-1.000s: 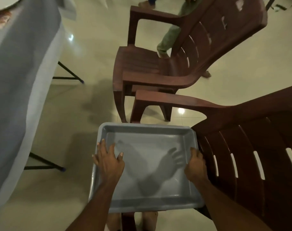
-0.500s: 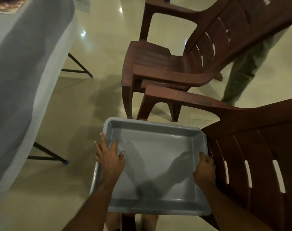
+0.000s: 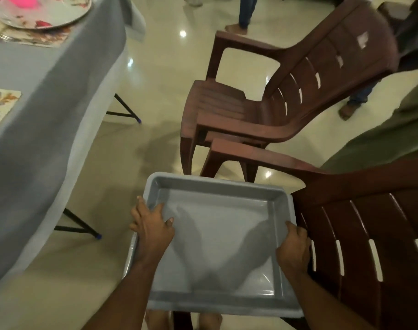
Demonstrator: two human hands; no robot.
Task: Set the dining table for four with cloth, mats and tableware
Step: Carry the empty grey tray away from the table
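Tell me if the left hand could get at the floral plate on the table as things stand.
Probably not right away: the left hand grips the grey tray by its rim, and the floral plate sits far off on the clothed table. The space between looks unobstructed.

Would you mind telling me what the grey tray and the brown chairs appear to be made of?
Grey tray: likely moulded plastic, dull satin, with rounded rim and one-piece walls. Nearer brown chair and farther brown chair: probably moulded plastic, given the slotted one-piece backs and soft sheen.
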